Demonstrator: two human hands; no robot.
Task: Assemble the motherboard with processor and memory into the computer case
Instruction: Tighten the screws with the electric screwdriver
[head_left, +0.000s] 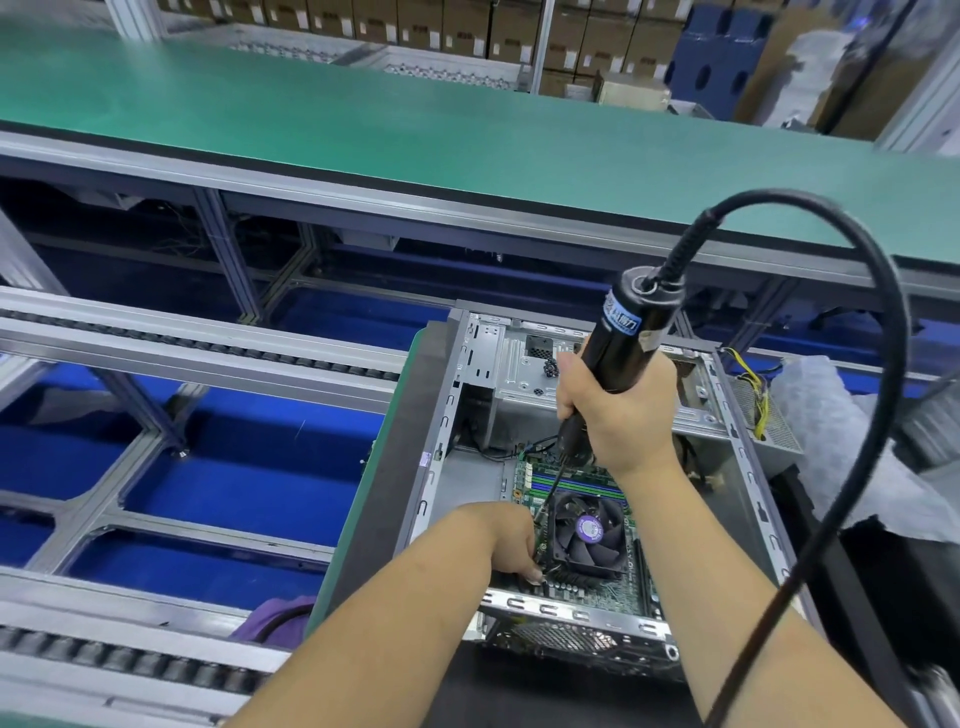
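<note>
At far left we note two roller conveyor rails (171, 348), one mid-frame and one along the bottom edge, with blue flooring between the aluminium frame members. A purple cloth (280, 616) lies beside the nearer rail. Above runs one long green bench top (363, 119), and behind it stand stacked cardboard boxes (467, 26).

Moving right, we see one open computer case (737, 415) lying on its side on a dark mat (395, 467). One motherboard (602, 587) sits flat inside the case, at its near end. On the board we count one black CPU fan (589, 530) with a purple hub label; beyond it lie the memory slots (571, 480), too blurred to count.

The left hand (511, 540) rests at the board's left edge, fingers curled down beside the fan; what they pinch we cannot tell. The right hand (615, 415) grips one black electric screwdriver (623, 332), fingers wrapped fully round its barrel, bit angled down toward the left fingertips. One black cable (878, 364) loops from the tool's top to the right.

At far right, one bundle of yellow and black wires (753, 389) hangs at the case's corner, next to grey bubble wrap (841, 431).
</note>
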